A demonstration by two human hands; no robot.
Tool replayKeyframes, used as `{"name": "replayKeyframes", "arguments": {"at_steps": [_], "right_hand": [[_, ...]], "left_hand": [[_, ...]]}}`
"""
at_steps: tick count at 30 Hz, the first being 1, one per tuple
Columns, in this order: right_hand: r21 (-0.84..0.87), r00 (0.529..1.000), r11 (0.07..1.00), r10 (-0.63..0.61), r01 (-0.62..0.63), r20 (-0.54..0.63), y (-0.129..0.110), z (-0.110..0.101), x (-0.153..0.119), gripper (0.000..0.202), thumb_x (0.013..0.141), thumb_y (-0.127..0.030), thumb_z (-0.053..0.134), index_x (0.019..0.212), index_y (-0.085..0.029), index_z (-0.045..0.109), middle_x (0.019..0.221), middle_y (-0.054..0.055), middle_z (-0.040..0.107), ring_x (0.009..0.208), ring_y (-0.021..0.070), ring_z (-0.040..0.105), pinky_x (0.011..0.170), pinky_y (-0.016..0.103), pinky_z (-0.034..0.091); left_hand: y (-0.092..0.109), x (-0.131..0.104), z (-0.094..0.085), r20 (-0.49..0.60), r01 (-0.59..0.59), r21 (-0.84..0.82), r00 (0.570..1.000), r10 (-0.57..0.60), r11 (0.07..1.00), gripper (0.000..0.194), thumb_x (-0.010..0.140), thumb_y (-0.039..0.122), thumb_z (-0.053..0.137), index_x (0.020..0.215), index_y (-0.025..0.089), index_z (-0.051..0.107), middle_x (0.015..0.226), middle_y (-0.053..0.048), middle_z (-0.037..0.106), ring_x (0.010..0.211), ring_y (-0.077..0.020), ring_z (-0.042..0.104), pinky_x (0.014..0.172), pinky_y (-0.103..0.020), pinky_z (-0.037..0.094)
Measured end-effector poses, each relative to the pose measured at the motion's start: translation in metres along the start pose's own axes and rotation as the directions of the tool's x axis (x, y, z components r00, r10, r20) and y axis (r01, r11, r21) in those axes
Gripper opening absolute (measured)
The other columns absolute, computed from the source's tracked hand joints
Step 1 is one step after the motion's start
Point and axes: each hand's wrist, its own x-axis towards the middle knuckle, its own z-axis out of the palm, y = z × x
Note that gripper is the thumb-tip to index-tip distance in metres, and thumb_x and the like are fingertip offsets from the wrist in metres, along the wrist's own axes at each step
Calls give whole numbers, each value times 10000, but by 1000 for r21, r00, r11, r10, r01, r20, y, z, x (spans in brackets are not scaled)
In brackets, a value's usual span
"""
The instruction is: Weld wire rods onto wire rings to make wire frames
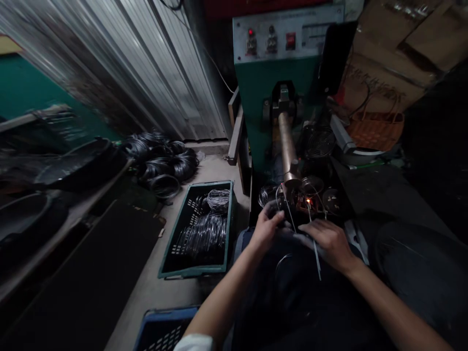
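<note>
My right hand (329, 239) is closed around a thin metal rod (316, 258), which slants upward past my fingers. Close to the rod's upper end, an orange-red glow (308, 201) shows beneath the tip of the machine's brass-coloured arm (287, 146). My left hand (269, 226) is curled to the left of it, fingers closed on a thin wire (288, 208) that appears to be part of a hoop. The left fingertips are dark and partly hidden in shadow. Wire loops (265, 195) lie just beyond that hand.
A green machine with a control panel (288, 34) stands ahead. To my left, a green crate (195, 269) holds wire rings; a blue crate (161, 314) is nearer. Black wire coils (164, 165) lie by the corrugated wall. Cardboard boxes (383, 73) and an orange basket (376, 131) are at right.
</note>
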Motion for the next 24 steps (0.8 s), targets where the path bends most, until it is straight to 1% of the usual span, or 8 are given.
{"name": "replayKeyframes", "arguments": {"at_steps": [3, 5, 7, 13, 17, 20, 22, 24], "right_hand": [[-82, 998, 996, 12, -17, -68, 23, 3, 27, 122, 928, -262, 558, 1004, -238, 650, 930, 52, 691, 899, 222, 632, 935, 452, 407], [-47, 995, 999, 0, -5, -99, 33, 2, 43, 126, 935, -232, 541, 1008, -230, 644, 965, 60, 673, 925, 220, 613, 915, 445, 418], [16, 994, 1000, -10, 11, -108, 39, 0, 55, 130, 937, -214, 530, 1003, -210, 641, 976, 75, 654, 938, 222, 601, 870, 415, 456], [130, 994, 991, 10, 4, -109, 44, -2, 73, 106, 936, -233, 535, 959, -203, 634, 918, 64, 638, 872, 204, 601, 815, 377, 512], [133, 996, 991, 14, -2, -87, 54, 4, 77, 113, 941, -253, 533, 926, -218, 640, 908, 54, 643, 867, 201, 609, 803, 372, 520], [139, 994, 990, 20, -5, -105, 58, 6, 77, 137, 940, -278, 537, 879, -215, 642, 901, 56, 645, 850, 198, 618, 796, 365, 529], [136, 993, 991, 24, -8, -118, 51, 4, 75, 146, 937, -284, 536, 875, -209, 646, 890, 62, 646, 845, 202, 624, 805, 373, 536], [138, 993, 990, 32, -17, -112, 36, -3, 68, 157, 937, -289, 525, 885, -213, 652, 893, 67, 650, 857, 212, 632, 816, 385, 545]], "left_hand": [[20, 34, -1, 1, -78, -3, 997, 78, 997, 586, 668, 259, 768, 1193, 190, 517, 771, -3, 603, 571, -106, 602, 525, -240, 541], [31, 51, -1, 2, -119, -8, 993, 120, 993, 557, 663, 232, 763, 1159, 169, 518, 765, -5, 603, 562, -110, 599, 496, -241, 538], [40, 61, -1, 2, -136, -13, 991, 136, 991, 533, 659, 220, 761, 1129, 157, 519, 765, -11, 606, 552, -110, 595, 480, -242, 535], [53, 68, 1, -34, -132, -15, 991, 131, 991, 510, 641, 223, 775, 1087, 146, 538, 787, -20, 612, 532, -97, 589, 469, -227, 516], [49, 78, 0, -39, -170, -3, 985, 169, 986, 502, 632, 240, 777, 1066, 155, 540, 758, -1, 596, 516, -91, 574, 472, -232, 513], [46, 85, -2, -38, -206, -2, 978, 205, 979, 501, 623, 249, 780, 1049, 155, 533, 717, 19, 567, 515, -103, 578, 472, -242, 508], [46, 84, -2, -30, -218, 11, 975, 218, 976, 516, 611, 262, 788, 1047, 156, 532, 706, 27, 561, 514, -106, 577, 469, -240, 499], [48, 77, -3, -10, -223, 28, 975, 223, 975, 513, 598, 278, 801, 1031, 159, 553, 741, 13, 589, 532, -102, 577, 474, -226, 488]]}}
